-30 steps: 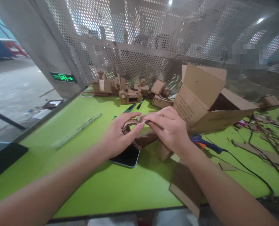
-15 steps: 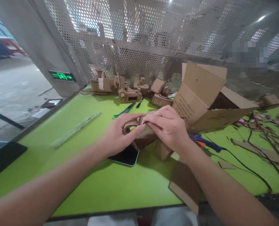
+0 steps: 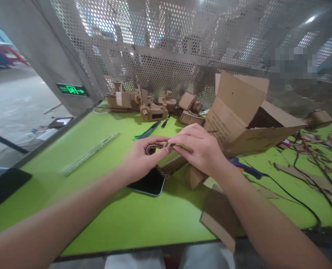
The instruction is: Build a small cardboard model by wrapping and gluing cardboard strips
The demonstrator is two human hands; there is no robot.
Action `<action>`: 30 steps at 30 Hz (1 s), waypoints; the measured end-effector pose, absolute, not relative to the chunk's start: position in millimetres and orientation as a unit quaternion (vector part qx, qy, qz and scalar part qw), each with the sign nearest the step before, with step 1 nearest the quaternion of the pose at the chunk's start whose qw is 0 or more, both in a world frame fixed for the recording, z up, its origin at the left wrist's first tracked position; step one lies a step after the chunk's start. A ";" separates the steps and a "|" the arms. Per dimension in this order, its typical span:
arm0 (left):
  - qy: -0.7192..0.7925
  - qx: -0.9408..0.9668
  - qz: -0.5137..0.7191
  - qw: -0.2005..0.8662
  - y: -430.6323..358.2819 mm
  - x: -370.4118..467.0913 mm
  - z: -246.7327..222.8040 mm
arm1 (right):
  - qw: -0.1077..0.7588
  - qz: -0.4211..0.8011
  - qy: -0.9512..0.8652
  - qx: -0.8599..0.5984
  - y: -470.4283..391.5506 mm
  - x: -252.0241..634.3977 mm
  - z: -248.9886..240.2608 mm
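A curled strip of corrugated cardboard (image 3: 163,172) is held between my two hands above the green table. My left hand (image 3: 139,157) is closed round its bent end, thumb and fingers pinching the edge. With thumb and fingertips, my right hand (image 3: 201,149) pinches the same cardboard near the left thumb; part of the strip is hidden behind the fingers. Under the hands lies a dark-screened phone (image 3: 147,183). A cardboard block (image 3: 195,177) rests just below my right hand. The blue glue gun (image 3: 247,169) lies right of my right wrist.
An open cardboard box (image 3: 230,127) stands at right, with scraps (image 3: 308,177) and cables beyond. A green utility knife (image 3: 148,130), a pen (image 3: 166,121) and a clear ruler (image 3: 93,153) lie ahead. Cardboard models (image 3: 154,113) line the back. A cardboard sheet (image 3: 220,216) overhangs the front edge.
The cardboard strip has tilted a little in my hands, so its curled opening shows more of the table through it. Both hands keep their pinch on it.
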State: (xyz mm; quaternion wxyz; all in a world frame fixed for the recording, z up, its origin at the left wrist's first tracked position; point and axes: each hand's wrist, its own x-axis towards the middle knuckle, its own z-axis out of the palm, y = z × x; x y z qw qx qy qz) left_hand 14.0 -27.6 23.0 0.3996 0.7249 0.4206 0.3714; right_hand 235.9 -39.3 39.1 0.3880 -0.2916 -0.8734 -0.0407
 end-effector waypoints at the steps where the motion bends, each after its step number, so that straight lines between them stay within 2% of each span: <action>1: 0.421 0.721 0.372 0.406 -26.8 14.5 22.1 | 0.388 -0.040 -0.874 -0.289 -38.7 236.8 40.9; 4: 0.424 0.716 0.373 0.410 -23.4 13.2 20.6 | 0.391 -0.022 -0.873 -0.291 -41.9 244.5 54.1; 7: 0.454 0.708 0.365 0.400 -19.4 9.0 22.3 | 0.374 0.069 -0.873 -0.307 -51.5 265.1 76.2; 9: 0.475 0.706 0.355 0.389 -17.4 6.4 24.7 | 0.281 0.154 -0.879 -0.353 -57.0 283.5 87.2; 11: 0.486 0.709 0.350 0.372 -16.0 4.2 26.9 | 0.150 0.175 -0.885 -0.405 -58.5 299.5 88.9; 14: 0.496 0.712 0.359 0.343 -13.4 1.2 28.2 | 0.062 0.192 -0.872 -0.447 -53.0 309.6 76.2; 18: 0.506 0.715 0.374 0.304 -8.3 -3.5 26.6 | 0.082 0.173 -0.873 -0.448 -43.4 301.8 62.4; 30: 0.518 0.727 0.371 0.257 -6.4 -6.9 27.5 | 0.092 0.220 -0.868 -0.435 -46.7 290.2 70.4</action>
